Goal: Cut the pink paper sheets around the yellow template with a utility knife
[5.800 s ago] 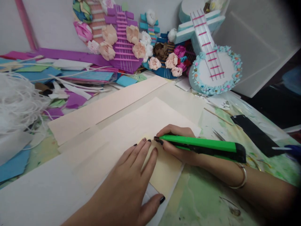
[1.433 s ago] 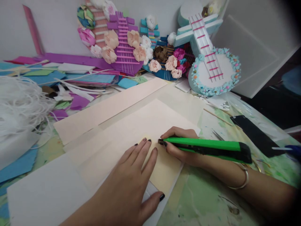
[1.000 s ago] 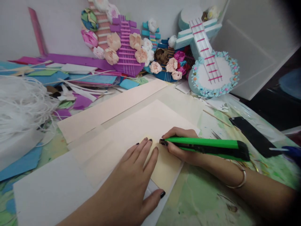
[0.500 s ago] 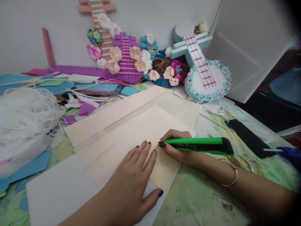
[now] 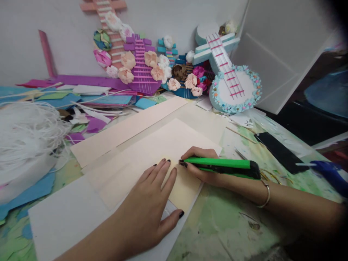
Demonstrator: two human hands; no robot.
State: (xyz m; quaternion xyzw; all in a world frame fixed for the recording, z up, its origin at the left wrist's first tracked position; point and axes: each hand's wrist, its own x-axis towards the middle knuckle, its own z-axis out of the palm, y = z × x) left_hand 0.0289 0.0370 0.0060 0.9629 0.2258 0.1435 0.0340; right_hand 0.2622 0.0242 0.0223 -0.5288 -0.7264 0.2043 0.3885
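- Desk [image 5: 212, 217]: green-stained; crowded along its far edge and both sides.
- Pale sheets: the peach sheet [image 5: 176, 136] lies under both hands, overlapping a white sheet [image 5: 62, 217]. My read: the layers could slide if the left palm's pressure goes uneven, pulling any line askew.
- Pale-blue banjo-like model [image 5: 225, 87]: leans beyond the sheets, out of the right hand's way.
- White string heap [image 5: 27, 134]: far left; loose ends could snag on a sheet if one is dragged that way.
- Long peach strip [image 5: 130, 127]: just beyond, slanting across the layers.
- Left hand [image 5: 146, 203]: spread flat, pressing down, gripping nothing. Fingertips sit near the cutter's nose; a slip leftward could nick them.
- Black flat piece [image 5: 280, 152]: right of the work, clear of the cutter.
- Right hand [image 5: 203, 152]: closed round the green cutter [image 5: 223, 162], nose low at the peach sheet. Blade too small to see; contact, cannot tell.
- Metal points [image 5: 240, 154]: just beyond the cutter body; a wide rightward sweep could knock them.
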